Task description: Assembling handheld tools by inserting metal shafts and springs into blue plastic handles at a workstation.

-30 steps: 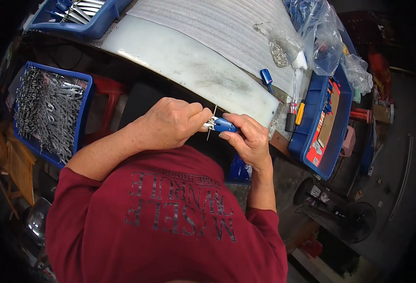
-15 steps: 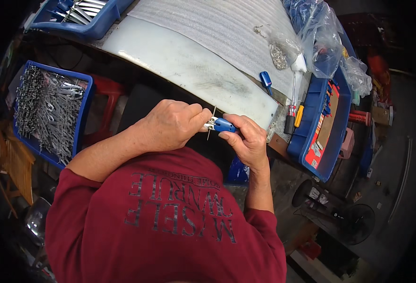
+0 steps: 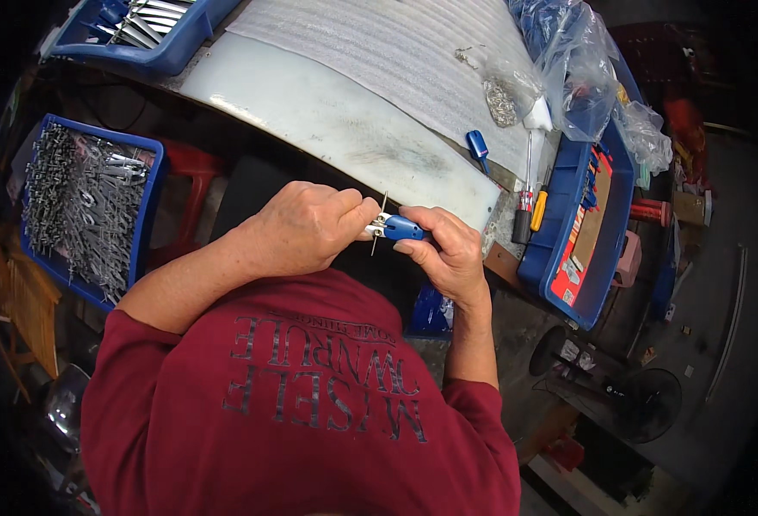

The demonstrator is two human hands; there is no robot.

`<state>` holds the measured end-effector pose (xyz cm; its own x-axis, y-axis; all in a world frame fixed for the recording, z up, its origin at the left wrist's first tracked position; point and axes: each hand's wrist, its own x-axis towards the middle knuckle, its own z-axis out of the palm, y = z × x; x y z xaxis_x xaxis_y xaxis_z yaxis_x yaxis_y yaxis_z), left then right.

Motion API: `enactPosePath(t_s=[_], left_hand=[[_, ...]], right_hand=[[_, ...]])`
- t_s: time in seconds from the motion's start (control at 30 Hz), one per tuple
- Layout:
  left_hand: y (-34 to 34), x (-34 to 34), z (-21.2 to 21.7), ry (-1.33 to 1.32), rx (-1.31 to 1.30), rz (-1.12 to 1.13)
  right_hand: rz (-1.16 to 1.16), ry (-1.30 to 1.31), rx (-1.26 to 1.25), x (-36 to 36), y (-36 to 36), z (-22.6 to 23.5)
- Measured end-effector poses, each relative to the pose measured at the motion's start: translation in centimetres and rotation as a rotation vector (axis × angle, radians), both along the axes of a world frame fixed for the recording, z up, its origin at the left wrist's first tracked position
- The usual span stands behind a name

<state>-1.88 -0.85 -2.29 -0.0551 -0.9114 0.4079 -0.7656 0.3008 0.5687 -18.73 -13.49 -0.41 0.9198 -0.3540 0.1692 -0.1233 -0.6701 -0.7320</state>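
Both hands meet at the front edge of the white work board [image 3: 310, 103]. Between them is a small blue-and-white part [image 3: 403, 227] with a thin metal pin crossing it upright; its exact kind I cannot make out. My left hand [image 3: 310, 222] is closed on the white end, its fingers curled so that most of that end is hidden. My right hand [image 3: 448, 251] pinches the blue end between thumb and fingers. On the board beyond my right hand lies a separate blue piece [image 3: 477, 144] with a thin stem.
Two screwdrivers, one red-and-black [image 3: 523, 217] and one yellow [image 3: 538, 209], lie at the board's right end. Beside them stands a blue bin [image 3: 560, 232]. A clear bag of small metal pieces [image 3: 501, 101] sits farther back. Metal parts [image 3: 95, 206] fill a bin at left.
The whole view has shifted slightly. Both hands keep their grip on the blue-and-white part, which has turned a little.
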Motion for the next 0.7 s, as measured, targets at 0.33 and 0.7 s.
enactPosePath(t_s=[0.33,0.7], left_hand=[[-0.06,-0.24,0.12,-0.031,-0.009,0.041],[0.15,-0.31,0.24,-0.014,0.009,0.033]], right_hand=[[-0.068,-0.017,0.004,-0.04,0.33,-0.43],[-0.091,-0.022,0.033,-0.34,0.63,-0.62]])
